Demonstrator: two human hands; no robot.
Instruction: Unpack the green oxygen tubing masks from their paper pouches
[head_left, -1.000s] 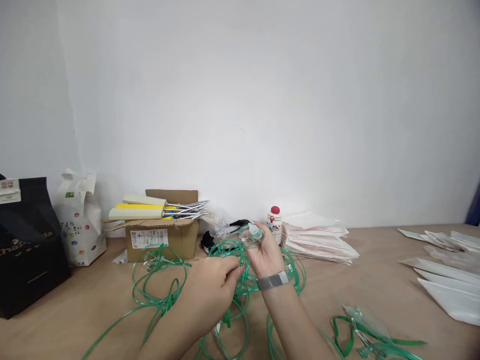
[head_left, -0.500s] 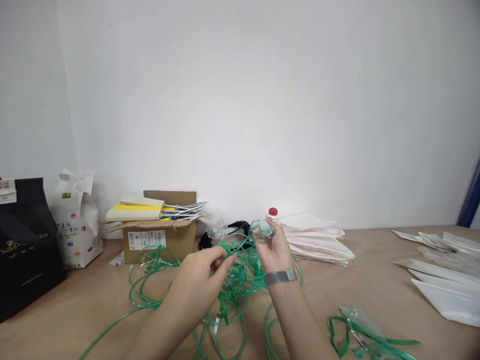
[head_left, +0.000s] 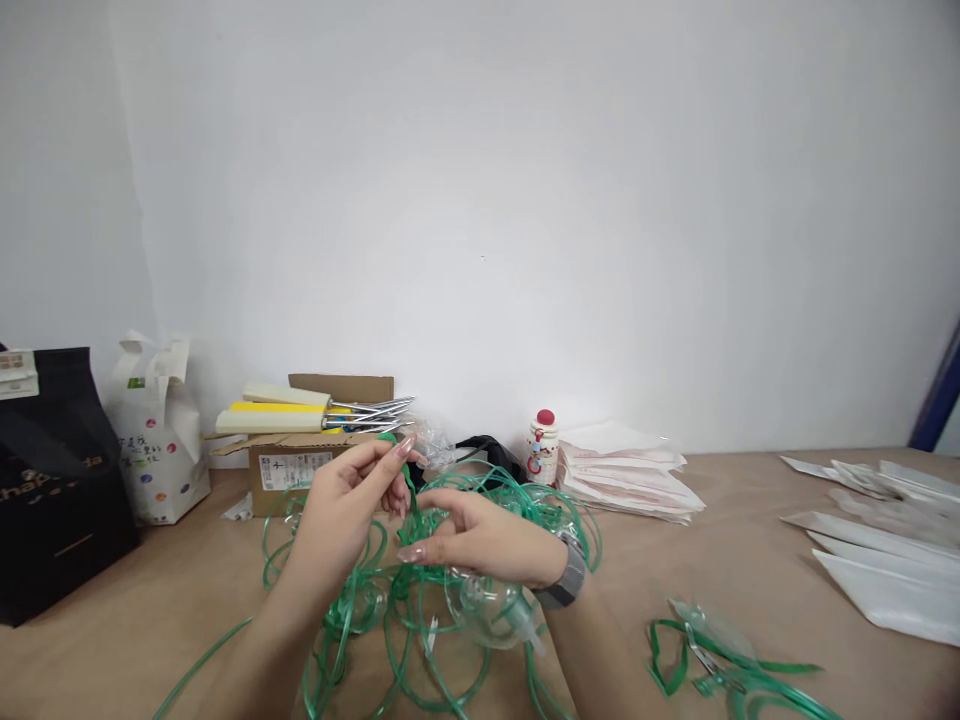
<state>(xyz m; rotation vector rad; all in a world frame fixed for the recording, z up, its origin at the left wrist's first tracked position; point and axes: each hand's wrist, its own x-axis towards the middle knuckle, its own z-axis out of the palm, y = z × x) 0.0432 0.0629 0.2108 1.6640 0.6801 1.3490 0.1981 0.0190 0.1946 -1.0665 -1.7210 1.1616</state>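
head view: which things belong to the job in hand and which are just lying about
Likely in the job: green strap in the left hand; tangled green tubing; clear mask below the right hand.

Likely just lying about: black bag; white printed bag; cardboard box; handled metal rods on it; red-capped bottle.

Lettering (head_left: 87, 463) ending "da" on black bag (head_left: 64, 515), Chinese characters (head_left: 137, 450) on white bag (head_left: 163, 472), carton label (head_left: 295, 470) illegible

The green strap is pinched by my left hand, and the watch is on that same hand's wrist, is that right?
Not quite: the watch is on the wrist of your right hand, as the head view shows. The green strap is indeed pinched by your left hand.
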